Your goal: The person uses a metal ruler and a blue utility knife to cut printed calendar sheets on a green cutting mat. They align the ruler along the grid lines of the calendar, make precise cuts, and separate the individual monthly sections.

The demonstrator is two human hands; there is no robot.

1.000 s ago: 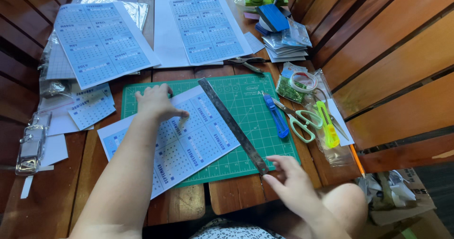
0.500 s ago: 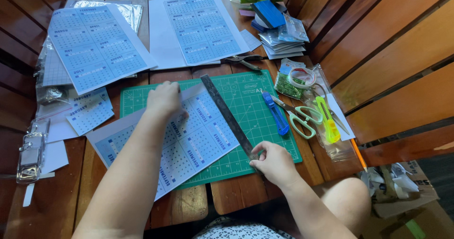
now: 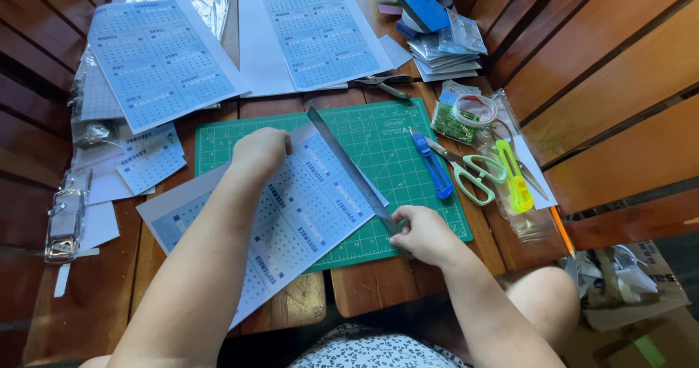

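A blue printed calendar sheet (image 3: 298,208) lies at an angle over a green cutting mat (image 3: 397,131). My left hand (image 3: 261,152) rests closed on the sheet's upper part, pressing it down. A long metal ruler (image 3: 348,163) runs diagonally along the sheet's right edge. My right hand (image 3: 422,233) grips the ruler's near end, which looks slightly lifted off the mat.
A blue utility knife (image 3: 433,165), green-handled scissors (image 3: 473,171) and a yellow cutter (image 3: 513,175) lie at the mat's right. Two more calendar sheets (image 3: 156,58) sit at the back, with pliers (image 3: 386,84), stacked packets (image 3: 440,44) and a binder mechanism (image 3: 64,219) at the left.
My right hand slid up from the table's front edge and took hold of the ruler's near end. The ruler swung closer to the sheet's edge. My left hand's fingers curled in.
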